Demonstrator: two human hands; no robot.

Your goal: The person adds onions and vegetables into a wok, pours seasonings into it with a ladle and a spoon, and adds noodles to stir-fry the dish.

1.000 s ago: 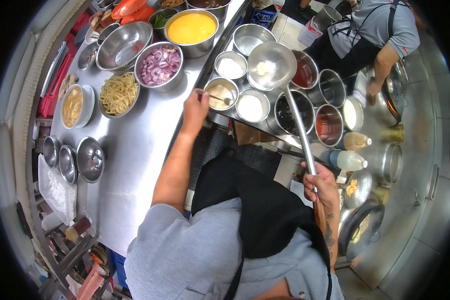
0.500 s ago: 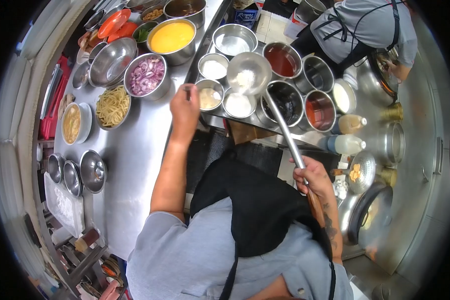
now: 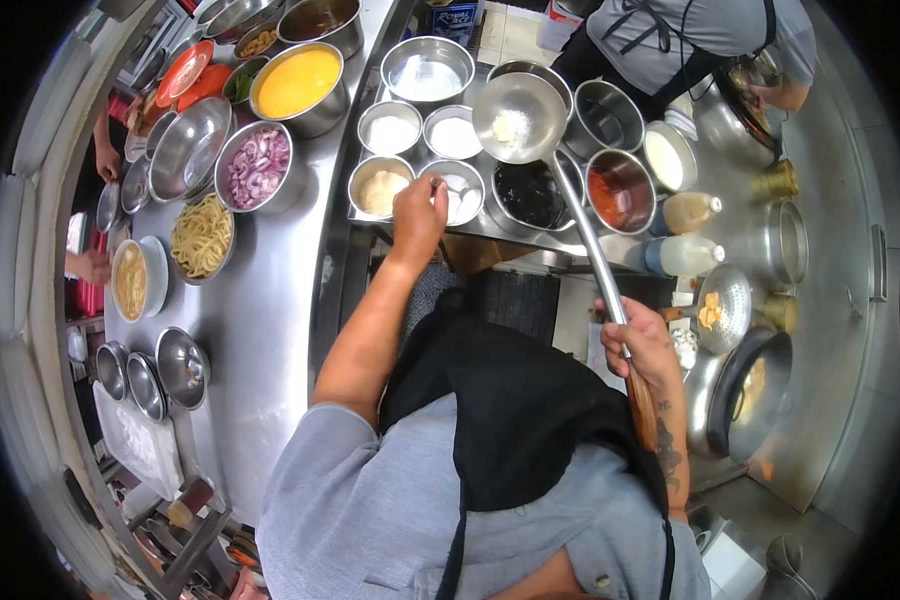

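Observation:
My right hand (image 3: 638, 345) is wrapped round the long handle of a ladle (image 3: 592, 235), near its wooden end. The ladle's round bowl (image 3: 520, 105) hangs over the pots, with a small heap of pale powder (image 3: 511, 130) in it. At the near row of containers, my left hand (image 3: 420, 215) is closed with the fingers pinched on what looks like a spoon (image 3: 462, 200), whose end sits in a tin of white powder (image 3: 472, 180). Beside it stands a tin of beige granules (image 3: 381, 190); two tins of white powder (image 3: 388, 130) (image 3: 453, 136) are behind.
Pots of dark sauce (image 3: 535, 190) and red sauce (image 3: 618, 195), plus squeeze bottles (image 3: 682, 254), stand to the right. On the left counter (image 3: 260, 330) are sliced onions (image 3: 258, 168), noodles (image 3: 200, 240) and yellow liquid (image 3: 298, 80). A wok (image 3: 755, 390) lies right. Other people's hands show at left and upper right.
My left hand has moved right, from beside the beige granules to the front tin of white powder. The ladle's bowl has shifted slightly right and up. Another person's hands have appeared at the left.

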